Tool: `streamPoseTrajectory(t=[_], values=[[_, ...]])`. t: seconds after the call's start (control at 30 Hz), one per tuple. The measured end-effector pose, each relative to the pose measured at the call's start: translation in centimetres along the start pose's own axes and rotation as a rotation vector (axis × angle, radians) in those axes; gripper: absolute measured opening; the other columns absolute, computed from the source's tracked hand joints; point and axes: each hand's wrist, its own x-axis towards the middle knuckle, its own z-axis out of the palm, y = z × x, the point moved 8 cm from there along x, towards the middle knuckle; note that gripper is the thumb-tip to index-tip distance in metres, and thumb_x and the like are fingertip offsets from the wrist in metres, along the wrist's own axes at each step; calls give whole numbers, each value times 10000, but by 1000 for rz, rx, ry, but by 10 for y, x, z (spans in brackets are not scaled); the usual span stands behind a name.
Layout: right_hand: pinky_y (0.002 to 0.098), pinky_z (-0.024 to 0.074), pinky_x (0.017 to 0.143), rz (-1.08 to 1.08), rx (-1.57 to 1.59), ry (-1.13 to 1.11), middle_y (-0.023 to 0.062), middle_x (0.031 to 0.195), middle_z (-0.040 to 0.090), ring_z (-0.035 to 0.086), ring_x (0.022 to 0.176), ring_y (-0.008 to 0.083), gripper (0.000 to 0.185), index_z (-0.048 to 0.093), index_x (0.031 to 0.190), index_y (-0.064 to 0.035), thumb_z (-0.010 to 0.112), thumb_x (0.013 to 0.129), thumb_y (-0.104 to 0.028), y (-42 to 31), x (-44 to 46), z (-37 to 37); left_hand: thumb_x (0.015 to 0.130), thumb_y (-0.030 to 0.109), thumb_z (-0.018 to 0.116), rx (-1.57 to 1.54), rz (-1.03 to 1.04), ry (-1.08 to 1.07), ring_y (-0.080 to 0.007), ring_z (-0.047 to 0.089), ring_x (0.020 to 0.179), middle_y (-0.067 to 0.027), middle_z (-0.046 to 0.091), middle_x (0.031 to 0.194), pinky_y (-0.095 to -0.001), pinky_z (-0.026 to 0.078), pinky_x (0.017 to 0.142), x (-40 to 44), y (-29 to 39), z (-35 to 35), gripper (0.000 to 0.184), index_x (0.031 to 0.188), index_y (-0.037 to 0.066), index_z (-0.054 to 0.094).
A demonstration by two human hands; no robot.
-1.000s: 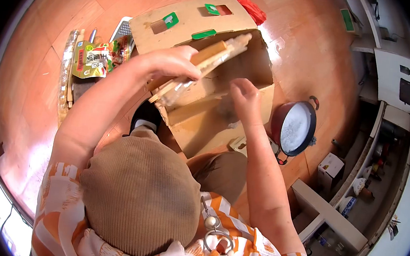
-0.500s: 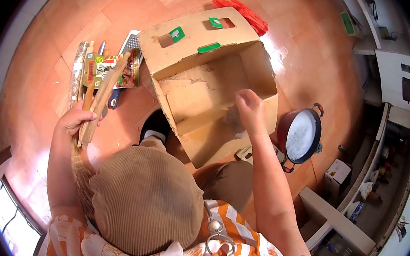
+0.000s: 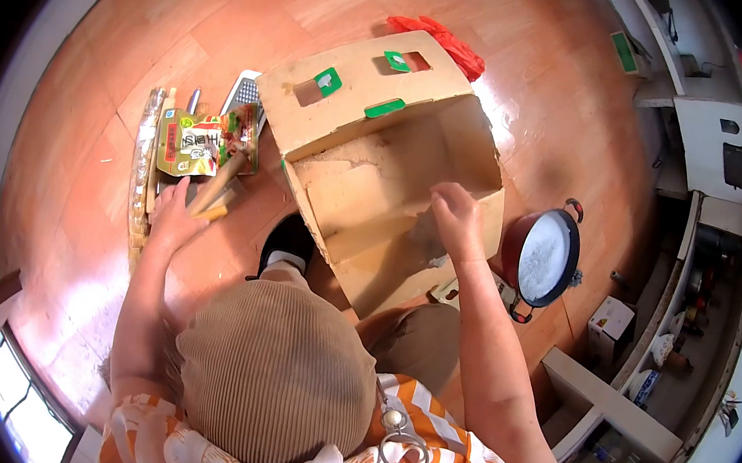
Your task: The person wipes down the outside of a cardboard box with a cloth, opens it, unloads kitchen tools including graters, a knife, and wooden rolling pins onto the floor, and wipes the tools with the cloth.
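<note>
On the floor at the left, my left hand (image 3: 175, 216) is at a bundle of wooden sticks (image 3: 217, 190), fingers partly spread; whether it still grips them is unclear. Just beyond lies a green and red food packet (image 3: 189, 142), beside a long clear-wrapped item (image 3: 144, 168) and a grater (image 3: 244, 92). My right hand (image 3: 458, 219) is closed over the right part of an open cardboard box (image 3: 364, 59), with something greyish and hard to make out below its fingers. The inside of the box shows bare cardboard with torn patches.
Right of the box stands a dark red pot (image 3: 546, 257) with whitish contents. A red plastic bag (image 3: 445, 46) lies behind the box. Open cabinet shelves (image 3: 612, 402) with a small white box (image 3: 612, 325) line the right side. My knees are close below the box.
My left hand has carried the sticks from over the box to the floor at the left, beside the packet. My right hand has stayed over the box.
</note>
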Motion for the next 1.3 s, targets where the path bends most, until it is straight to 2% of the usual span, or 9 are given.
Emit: streamPoseTrajectory(t=[0.07,0.17,0.27,0.53,0.63,0.8,0.97,1.1,1.3], values=[[290,459,675,-11,16,-12,121,757,609,584,712,207,131,605,847,-13,565,758,-100,0,0,1,689,194,679,-154,207,149,-266,461,1068,-158,469,1148,-352,378,910,2,41,-30,611,1214,13,423],[287,457,665,-6,37,10,118,744,605,578,694,198,126,604,843,-12,566,758,-96,-3,0,1,801,220,617,-1020,153,-370,-148,481,1015,-107,494,1127,-259,414,842,18,97,-7,491,1192,-18,439],[272,446,634,15,68,-15,100,707,593,554,664,151,110,605,837,-15,567,762,-87,12,1,4,796,320,616,-1096,33,-601,-174,421,1122,-128,454,1218,-286,365,909,21,145,16,615,1252,-12,369],[247,433,637,15,60,-4,48,711,574,523,675,111,103,591,842,6,559,793,-79,9,-6,4,822,182,608,-1594,120,-332,-138,496,1003,-73,545,1093,-275,387,882,45,193,23,386,1143,-4,501],[237,427,652,98,183,-38,26,741,571,512,695,99,99,591,851,9,554,794,-64,29,-13,6,818,141,603,-1544,337,-256,-135,500,995,-75,560,1066,-275,393,874,46,212,-6,333,1099,-22,532],[244,476,696,447,880,-24,68,862,614,577,771,127,131,581,937,13,522,845,-58,51,-45,1,712,87,629,-793,981,659,-198,542,892,-52,597,908,-347,367,906,-18,254,-148,145,849,44,621],[258,500,662,491,901,-93,95,861,615,599,738,154,138,565,929,26,501,853,-69,50,-64,6,615,152,571,-479,1286,1178,-173,535,873,5,546,785,-398,366,913,-86,295,-175,89,692,107,569],[244,460,539,522,751,-226,73,782,600,562,623,144,155,562,922,29,501,848,-93,56,-71,24,598,140,543,-225,1550,1292,-174,529,868,3,547,803,-335,389,894,-108,312,-137,74,664,107,536],[218,429,600,610,621,-20,23,781,591,533,705,78,70,609,833,-51,604,783,-98,118,-100,28,583,141,533,-81,1663,975,-160,543,879,-16,565,856,-288,414,776,-56,309,-59,182,751,87,576]])
